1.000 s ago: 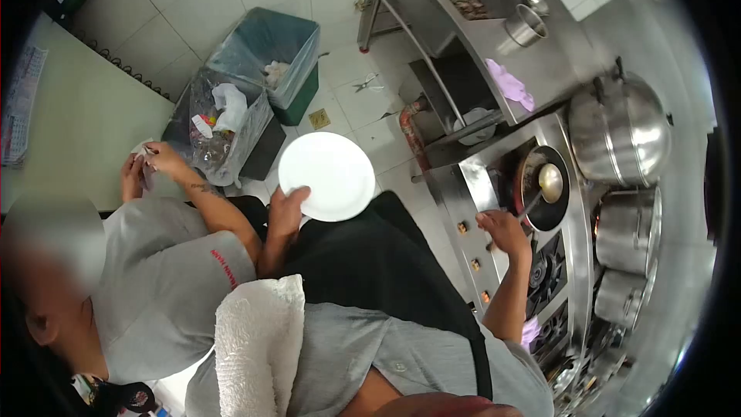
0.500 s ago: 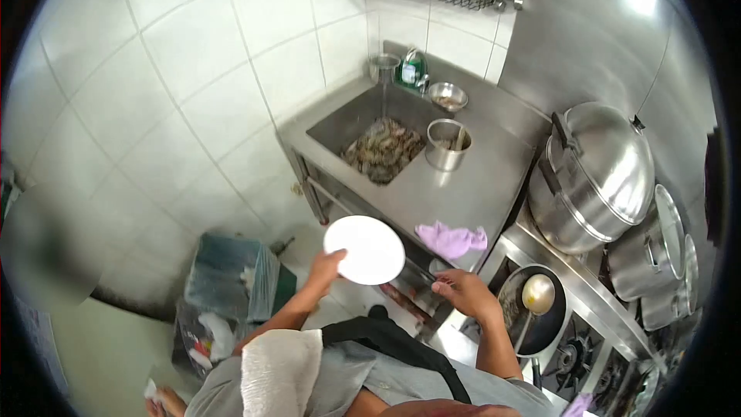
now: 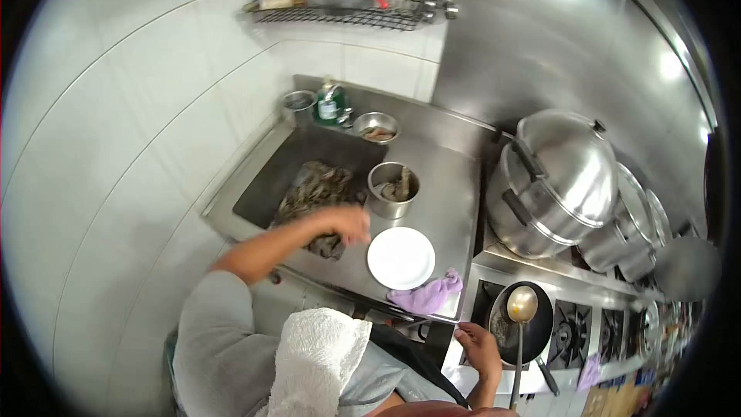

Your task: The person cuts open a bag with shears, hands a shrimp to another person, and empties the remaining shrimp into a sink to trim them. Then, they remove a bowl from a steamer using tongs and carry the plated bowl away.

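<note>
My left hand (image 3: 351, 224) is blurred, above the front of the sink basin (image 3: 258, 193), just left of a white plate (image 3: 401, 258). The plate lies on the steel counter, untouched, beside a crumpled purple cloth (image 3: 427, 293). A heap of shellfish-like pieces (image 3: 315, 189), too blurred to name surely, lies in the basin, partly behind my left arm. My right hand (image 3: 480, 351) hangs by the stove's front-left corner, fingers loosely bent and partly apart, nothing visible in them. Beside it is a black frying pan (image 3: 503, 340) with a ladle (image 3: 522, 305) resting in it.
On the counter stand a steel pot (image 3: 394, 189) with contents, a small bowl (image 3: 376, 127) and a green soap bottle (image 3: 330, 103). A large lidded steamer (image 3: 552, 185) stands behind the burners (image 3: 571, 332). A wire rack (image 3: 367, 11) hangs on the wall.
The plate, held in my left hand before, now lies on the counter, let go. My left hand has reached forward to the sink. The view has turned toward the stove.
</note>
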### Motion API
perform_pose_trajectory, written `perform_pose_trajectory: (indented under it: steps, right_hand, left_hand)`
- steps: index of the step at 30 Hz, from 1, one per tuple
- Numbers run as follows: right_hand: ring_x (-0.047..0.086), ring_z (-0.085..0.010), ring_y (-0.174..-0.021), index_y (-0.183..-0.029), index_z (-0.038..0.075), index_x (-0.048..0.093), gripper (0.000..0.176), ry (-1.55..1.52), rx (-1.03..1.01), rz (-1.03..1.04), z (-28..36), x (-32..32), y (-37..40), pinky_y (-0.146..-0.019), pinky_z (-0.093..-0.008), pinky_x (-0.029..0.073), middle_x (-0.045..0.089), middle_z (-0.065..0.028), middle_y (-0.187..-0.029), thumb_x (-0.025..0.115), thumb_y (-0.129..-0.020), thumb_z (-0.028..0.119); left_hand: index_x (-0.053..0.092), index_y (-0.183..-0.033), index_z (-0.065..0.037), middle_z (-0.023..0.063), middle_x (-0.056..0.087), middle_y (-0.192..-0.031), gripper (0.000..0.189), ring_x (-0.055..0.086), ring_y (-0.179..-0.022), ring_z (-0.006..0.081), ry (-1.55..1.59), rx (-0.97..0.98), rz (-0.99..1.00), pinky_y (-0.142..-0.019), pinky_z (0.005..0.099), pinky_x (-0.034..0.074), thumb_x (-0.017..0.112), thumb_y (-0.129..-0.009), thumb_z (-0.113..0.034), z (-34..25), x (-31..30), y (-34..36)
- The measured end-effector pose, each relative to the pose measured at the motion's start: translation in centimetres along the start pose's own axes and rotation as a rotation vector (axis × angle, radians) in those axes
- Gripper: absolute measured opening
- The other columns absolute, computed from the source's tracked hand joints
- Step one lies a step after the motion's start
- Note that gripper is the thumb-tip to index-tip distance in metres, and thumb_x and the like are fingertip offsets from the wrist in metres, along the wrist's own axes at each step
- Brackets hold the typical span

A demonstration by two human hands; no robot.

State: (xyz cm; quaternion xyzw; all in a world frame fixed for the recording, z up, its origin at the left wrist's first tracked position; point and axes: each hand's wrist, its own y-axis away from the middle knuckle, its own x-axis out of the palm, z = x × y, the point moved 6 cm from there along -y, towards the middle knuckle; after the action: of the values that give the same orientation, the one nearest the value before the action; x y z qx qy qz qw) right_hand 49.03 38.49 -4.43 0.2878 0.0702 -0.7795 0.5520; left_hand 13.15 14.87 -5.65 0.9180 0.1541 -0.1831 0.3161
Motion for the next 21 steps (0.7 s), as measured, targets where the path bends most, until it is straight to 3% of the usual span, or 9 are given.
perform_pose_trajectory:
  steps: [1, 3, 5, 6, 7, 9, 11, 17, 21]
  right_hand:
    - [0.066, -0.0227, -0.091, -0.105, -0.004, 0.064, 0.039, 0.013, 0.02, -0.117, 0.0, -0.5, 0.6, -0.08, -0.0333, 0.049, 0.069, -0.0171, -0.094, 0.068, -0.084, 0.028]
    - [0.066, -0.0254, -0.087, -0.102, -0.004, 0.065, 0.034, -0.029, 0.013, -0.259, 0.8, -1.0, 1.1, -0.078, -0.0346, 0.049, 0.067, -0.0195, -0.093, 0.066, -0.084, 0.025]
    - [0.063, -0.0202, -0.089, -0.108, -0.005, 0.062, 0.036, 0.111, -0.022, -0.34, 3.9, -1.3, 2.1, -0.079, -0.0309, 0.049, 0.067, -0.0164, -0.099, 0.064, -0.087, 0.023]
    - [0.063, -0.0244, -0.091, -0.109, -0.004, 0.061, 0.037, 0.108, 0.038, -0.38, 5.9, -1.1, 2.8, -0.081, -0.0332, 0.048, 0.066, -0.018, -0.101, 0.065, -0.087, 0.025]
    - [0.062, -0.0262, -0.096, -0.109, -0.003, 0.061, 0.037, 0.054, 0.011, -0.405, 7.0, -0.7, 3.4, -0.084, -0.0346, 0.048, 0.065, -0.018, -0.105, 0.064, -0.087, 0.026]
    - [0.061, -0.0257, -0.1, -0.11, -0.002, 0.062, 0.038, -0.058, 0.066, -0.445, 8.4, 0.4, 5.6, -0.088, -0.0339, 0.046, 0.065, -0.0158, -0.109, 0.065, -0.087, 0.028]
    - [0.062, -0.025, -0.1, -0.112, -0.001, 0.062, 0.039, -0.089, 0.142, -0.527, 8.5, 1.5, 7.6, -0.088, -0.0336, 0.047, 0.066, -0.0155, -0.108, 0.065, -0.087, 0.029]
    - [0.064, -0.0282, -0.095, -0.111, -0.001, 0.062, 0.039, -0.159, 0.408, -0.784, 5.0, 3.1, 12.8, -0.084, -0.0362, 0.048, 0.066, -0.0189, -0.102, 0.065, -0.085, 0.028]
    - [0.064, -0.0292, -0.096, -0.112, -0.001, 0.061, 0.039, -0.085, 0.397, -0.759, 7.2, 1.8, 12.4, -0.084, -0.036, 0.049, 0.066, -0.0188, -0.104, 0.064, -0.086, 0.027]
  left_hand:
    - [0.061, -0.097, -0.001, 0.0111, 0.061, -0.085, 0.032, 0.062, -0.085, 0.0221, -0.602, 0.427, -0.331, -0.076, 0.0355, 0.051, 0.073, -0.074, -0.018, -6.1, -5.4, 1.7]
    - [0.063, -0.099, -0.004, 0.0118, 0.06, -0.105, 0.035, 0.058, -0.1, 0.0215, -0.597, 0.574, -0.989, -0.083, 0.0362, 0.047, 0.074, -0.07, -0.02, -17.8, -13.9, 10.8]
    - [0.031, -0.143, -0.011, 0.0141, 0.041, -0.141, 0.083, 0.055, -0.114, 0.0244, -0.28, 0.99, -1.059, -0.098, 0.036, 0.042, 0.069, -0.07, -0.001, -21.8, -23.3, 11.9]
    - [0.026, -0.146, -0.014, 0.0136, 0.041, -0.142, 0.096, 0.048, -0.123, 0.0242, -0.616, 1.295, -1.065, -0.102, 0.0373, 0.039, 0.072, -0.064, 0.006, -23.9, -29.8, 10.9]
    - [0.02, -0.148, -0.016, 0.016, 0.035, -0.145, 0.107, 0.039, -0.131, 0.0254, -0.547, 0.962, -1.078, -0.107, 0.0377, 0.034, 0.075, -0.059, 0.008, -24.6, -35.0, 9.7]
    - [0.019, -0.148, -0.023, 0.0169, 0.037, -0.143, 0.113, 0.032, -0.135, 0.0305, -1.161, 0.643, -1.348, -0.111, 0.0414, 0.027, 0.081, -0.057, 0.001, -28.4, -38.3, 10.0]
    - [0.031, -0.145, -0.023, 0.0135, 0.041, -0.142, 0.099, 0.033, -0.135, 0.0296, -1.356, 0.381, -1.237, -0.11, 0.0413, 0.027, 0.081, -0.061, -0.006, -30.3, -36.4, 9.5]
    - [0.058, -0.121, -0.008, 0.01, 0.055, -0.129, 0.046, 0.05, -0.12, 0.0237, -0.9, 0.785, -0.748, -0.103, 0.0394, 0.036, 0.071, -0.078, -0.018, -31.7, -40.0, 3.6]
    - [0.061, -0.109, -0.002, 0.0114, 0.061, -0.11, 0.029, 0.055, -0.106, 0.0231, -0.485, 1.18, -0.809, -0.094, 0.0382, 0.041, 0.062, -0.084, -0.016, -34.2, -43.3, 8.0]
